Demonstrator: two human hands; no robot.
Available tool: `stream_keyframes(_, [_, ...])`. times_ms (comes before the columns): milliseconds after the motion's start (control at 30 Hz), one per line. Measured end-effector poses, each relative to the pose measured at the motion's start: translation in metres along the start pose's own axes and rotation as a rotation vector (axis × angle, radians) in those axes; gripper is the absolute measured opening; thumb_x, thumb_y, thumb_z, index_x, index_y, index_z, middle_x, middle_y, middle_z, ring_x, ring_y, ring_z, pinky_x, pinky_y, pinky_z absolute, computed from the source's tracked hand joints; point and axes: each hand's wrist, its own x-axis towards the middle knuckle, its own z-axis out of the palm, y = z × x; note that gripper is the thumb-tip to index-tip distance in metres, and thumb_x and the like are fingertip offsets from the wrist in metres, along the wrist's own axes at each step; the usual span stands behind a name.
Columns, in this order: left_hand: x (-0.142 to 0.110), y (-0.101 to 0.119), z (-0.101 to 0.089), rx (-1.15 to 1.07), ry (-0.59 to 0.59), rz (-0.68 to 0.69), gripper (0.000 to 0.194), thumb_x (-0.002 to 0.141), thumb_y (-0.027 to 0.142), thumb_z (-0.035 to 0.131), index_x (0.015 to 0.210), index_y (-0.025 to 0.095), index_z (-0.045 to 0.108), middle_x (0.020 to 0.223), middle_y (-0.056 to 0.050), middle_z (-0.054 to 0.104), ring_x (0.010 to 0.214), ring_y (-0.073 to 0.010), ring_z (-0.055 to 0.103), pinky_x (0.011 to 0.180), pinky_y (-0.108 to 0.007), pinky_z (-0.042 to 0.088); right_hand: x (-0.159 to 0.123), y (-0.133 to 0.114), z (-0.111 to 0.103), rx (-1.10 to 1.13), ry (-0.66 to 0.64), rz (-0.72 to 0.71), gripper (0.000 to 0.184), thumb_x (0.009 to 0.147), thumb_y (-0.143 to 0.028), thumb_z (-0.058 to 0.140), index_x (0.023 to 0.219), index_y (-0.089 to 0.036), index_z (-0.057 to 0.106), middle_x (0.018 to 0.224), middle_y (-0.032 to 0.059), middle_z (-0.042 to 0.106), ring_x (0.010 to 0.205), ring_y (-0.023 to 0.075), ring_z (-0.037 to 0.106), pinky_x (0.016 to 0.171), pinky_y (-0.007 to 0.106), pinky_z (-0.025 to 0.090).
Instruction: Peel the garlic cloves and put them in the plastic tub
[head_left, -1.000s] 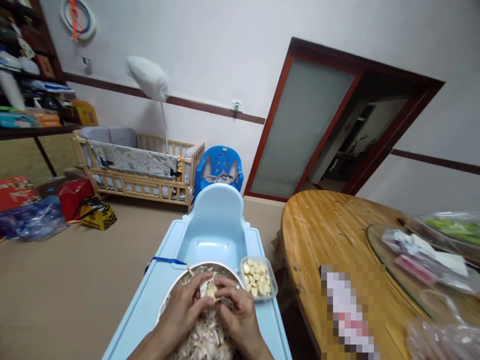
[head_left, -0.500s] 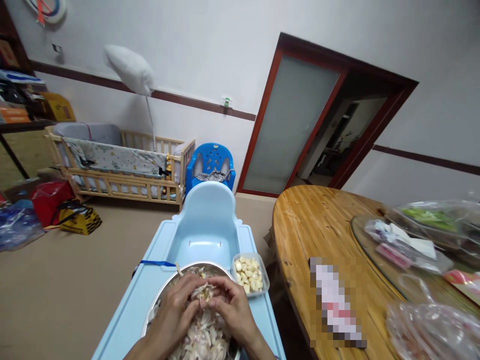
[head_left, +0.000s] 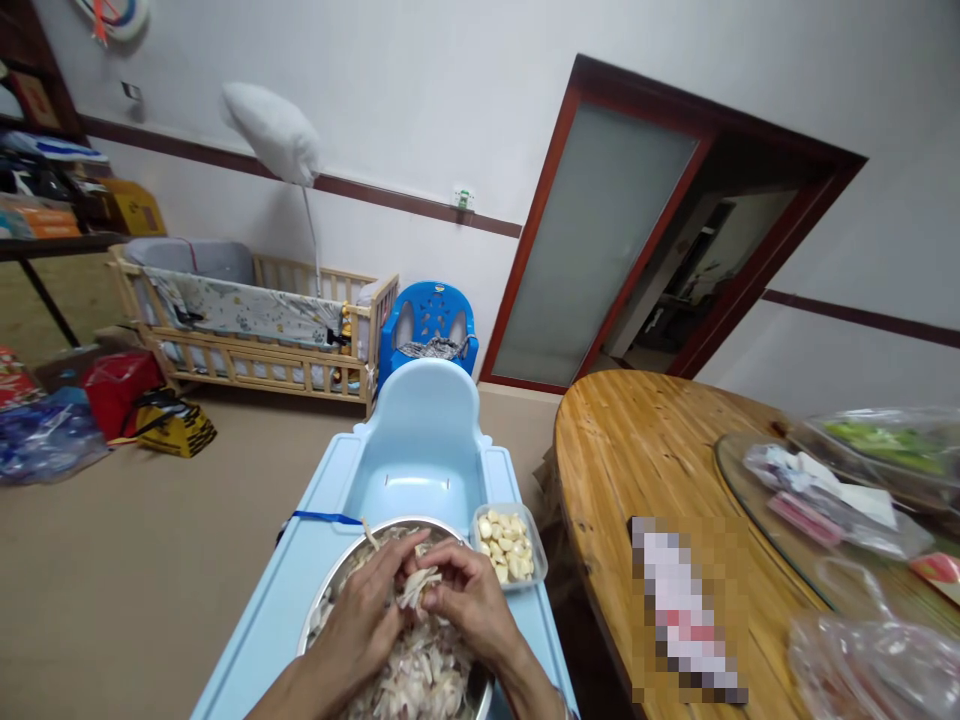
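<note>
My left hand [head_left: 367, 606] and my right hand [head_left: 480, 612] meet above a round metal bowl [head_left: 306, 622] filled with garlic cloves and loose papery skins [head_left: 431, 675]. Between the fingertips of both hands is a piece of garlic [head_left: 417, 588] with pale, dry skin sticking out. My right thumb and fingers pinch it, while the left fingers curl against its other side. How much clove is inside the skin is hidden. Just beyond my right hand stands a clear plastic tub [head_left: 538, 562] of peeled garlic cloves [head_left: 507, 542].
The bowl and tub rest on a light blue plastic child's seat [head_left: 247, 640]. On the right is a round wooden table [head_left: 600, 440] with a glass turntable [head_left: 739, 500], plastic bags [head_left: 862, 650] and a blurred-out item [head_left: 686, 610]. Behind are a crib [head_left: 255, 365] and a blue chair [head_left: 431, 310].
The view has shifted slightly, so everything sits a little further right. My fingers have moved around the garlic, and more of its papery skin now shows at my right thumb.
</note>
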Motion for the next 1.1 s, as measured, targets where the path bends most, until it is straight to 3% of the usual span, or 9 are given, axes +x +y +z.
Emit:
stream_keyframes(133, [0.003, 0.001, 0.000, 0.008, -0.015, 0.082, 0.068, 0.065, 0.004, 0.040, 0.130, 0.022, 0.036, 0.122, -0.009, 0.055, 0.110, -0.0247, 0.053, 0.090, -0.039, 0.046, 0.001, -0.001, 0.004, 0.010, 0.009, -0.002, 0.029, 0.054, -0.037, 0.079, 0.072, -0.020, 0.065, 0.068, -0.0013, 0.063, 0.055, 0.0138, 0.057, 0.053, 0.024, 0.047])
stream_keyframes(467, [0.009, 0.016, -0.006, 0.026, -0.120, 0.115, 0.074, 0.063, 0.002, 0.037, 0.132, 0.024, 0.025, 0.124, -0.010, 0.052, 0.114, -0.0223, 0.049, 0.093, -0.039, 0.043, 0.002, 0.002, 0.004, 0.002, -0.010, -0.025, 0.022, 0.055, -0.031, 0.078, 0.067, -0.021, 0.063, 0.065, -0.0023, 0.061, 0.054, 0.0134, 0.053, 0.052, 0.023, 0.042])
stream_keyframes(600, [0.010, 0.018, -0.007, -0.017, -0.113, 0.120, 0.071, 0.061, 0.000, 0.036, 0.126, 0.026, 0.031, 0.115, -0.007, 0.056, 0.106, -0.0198, 0.054, 0.088, -0.035, 0.046, 0.000, 0.001, 0.004, -0.012, 0.018, -0.031, 0.024, 0.056, -0.033, 0.077, 0.067, -0.021, 0.060, 0.065, -0.0025, 0.059, 0.058, 0.0143, 0.052, 0.053, 0.022, 0.040])
stream_keyframes(833, [0.004, 0.001, -0.004, -0.004, 0.019, 0.091, 0.066, 0.062, -0.001, 0.037, 0.123, 0.023, 0.037, 0.108, -0.007, 0.060, 0.098, -0.0208, 0.058, 0.085, -0.035, 0.048, 0.000, 0.005, 0.003, -0.020, 0.008, 0.043, 0.028, 0.063, -0.037, 0.075, 0.084, -0.021, 0.064, 0.075, 0.0000, 0.064, 0.068, 0.0166, 0.058, 0.062, 0.025, 0.044])
stream_keyframes(1000, [0.002, 0.001, -0.004, -0.009, 0.031, 0.059, 0.060, 0.064, -0.003, 0.039, 0.118, 0.022, 0.047, 0.104, -0.007, 0.061, 0.096, -0.0200, 0.057, 0.085, -0.035, 0.047, -0.001, 0.002, 0.002, -0.220, 0.012, -0.058, 0.024, 0.068, -0.037, 0.071, 0.085, -0.020, 0.068, 0.082, 0.0043, 0.068, 0.079, 0.0223, 0.061, 0.073, 0.030, 0.046])
stream_keyframes(1100, [0.002, 0.006, -0.002, 0.007, 0.011, 0.018, 0.058, 0.064, -0.004, 0.038, 0.114, 0.022, 0.053, 0.105, -0.006, 0.061, 0.098, -0.0195, 0.057, 0.086, -0.034, 0.046, -0.002, 0.003, 0.002, -0.292, 0.038, -0.115, 0.019, 0.071, -0.035, 0.067, 0.085, -0.021, 0.067, 0.079, 0.0029, 0.068, 0.075, 0.0206, 0.061, 0.068, 0.027, 0.046])
